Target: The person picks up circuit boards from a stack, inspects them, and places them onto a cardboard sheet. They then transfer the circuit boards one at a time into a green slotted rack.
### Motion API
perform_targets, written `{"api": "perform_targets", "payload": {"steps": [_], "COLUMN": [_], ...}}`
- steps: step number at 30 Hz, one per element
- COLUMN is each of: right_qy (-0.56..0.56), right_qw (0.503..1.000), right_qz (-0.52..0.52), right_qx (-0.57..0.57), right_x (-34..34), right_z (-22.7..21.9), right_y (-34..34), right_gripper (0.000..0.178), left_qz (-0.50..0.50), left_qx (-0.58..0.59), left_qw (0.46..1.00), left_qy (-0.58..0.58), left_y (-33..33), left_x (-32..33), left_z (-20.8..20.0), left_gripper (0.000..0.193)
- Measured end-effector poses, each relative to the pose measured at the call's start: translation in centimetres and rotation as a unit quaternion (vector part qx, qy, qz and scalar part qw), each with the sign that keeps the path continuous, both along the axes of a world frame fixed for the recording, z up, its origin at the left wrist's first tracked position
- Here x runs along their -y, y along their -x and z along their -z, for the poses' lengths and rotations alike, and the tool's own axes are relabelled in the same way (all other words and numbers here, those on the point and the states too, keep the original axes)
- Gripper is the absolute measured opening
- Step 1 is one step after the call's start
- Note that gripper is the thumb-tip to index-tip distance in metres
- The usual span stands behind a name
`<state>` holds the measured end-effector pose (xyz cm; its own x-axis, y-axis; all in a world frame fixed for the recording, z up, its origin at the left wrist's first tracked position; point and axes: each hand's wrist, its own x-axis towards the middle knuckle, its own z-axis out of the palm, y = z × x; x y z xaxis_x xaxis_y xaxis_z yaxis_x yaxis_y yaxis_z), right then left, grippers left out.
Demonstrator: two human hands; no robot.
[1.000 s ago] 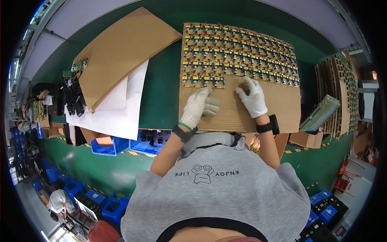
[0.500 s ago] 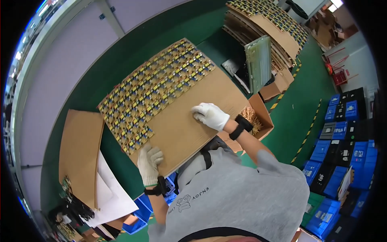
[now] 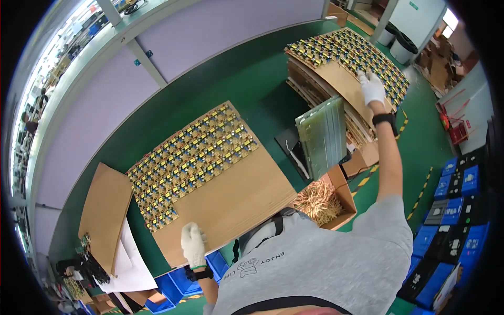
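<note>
Small circuit boards (image 3: pixel 189 163) with yellow and blue parts lie in tight rows on the far part of a cardboard sheet (image 3: pixel 239 191) before me. At that sheet's near left edge rests my left hand (image 3: pixel 194 245), white-gloved, its fingers curled together; what may be under them is hidden. My right arm stretches out to a stack of cardboard layers at the far right, topped with more circuit boards (image 3: pixel 336 44). There my gloved right hand (image 3: pixel 373 88) is closed at the near edge of the rows, fingertips against the boards. Whether one is between them is too small to tell.
Between sheet and stack stands an upright bundle of translucent greenish panels (image 3: pixel 323 139). A carton of thin copper-coloured strands (image 3: pixel 317 202) sits nearest my right side. Loose cardboard (image 3: pixel 105 210) leans at left over white sheets. Blue and black bins (image 3: pixel 451 210) line the right floor.
My right hand has gone from the bare part of the cardboard sheet to the boards on the far right stack. My left hand stays at the sheet's near edge. The view has shifted.
</note>
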<state>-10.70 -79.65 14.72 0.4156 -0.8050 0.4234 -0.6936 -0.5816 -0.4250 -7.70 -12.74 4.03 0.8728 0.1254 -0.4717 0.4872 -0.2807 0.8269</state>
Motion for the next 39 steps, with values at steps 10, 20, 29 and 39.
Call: {"api": "perform_targets", "payload": {"steps": [10, 20, 29, 39], "right_qy": [-0.109, -0.448, -0.456, -0.240], "right_qw": [0.970, 0.854, 0.839, 0.942], "right_qz": [-0.003, -0.265, -0.284, -0.174], "right_qx": [-0.217, 0.010, 0.090, 0.155], "right_x": [11.6, 10.2, -9.6, -14.6], "right_z": [1.7, 1.0, 1.9, 15.2], "right_y": [-7.9, -3.0, 7.1, 8.3], "right_gripper": [0.084, 0.038, 0.028, 0.019], "left_qz": [0.109, 0.250, 0.330, 0.328], "left_qx": [-0.012, 0.092, 0.089, 0.116], "left_qw": [0.994, 0.958, 0.921, 0.911], "left_qy": [-0.020, -0.105, -0.188, -0.222], "left_y": [2.2, -0.2, -1.0, -0.6], "left_x": [9.9, 13.6, 18.2, 19.2], "left_z": [-0.9, 2.2, -1.0, -1.5], "left_gripper": [0.033, 0.036, 0.037, 0.033]}}
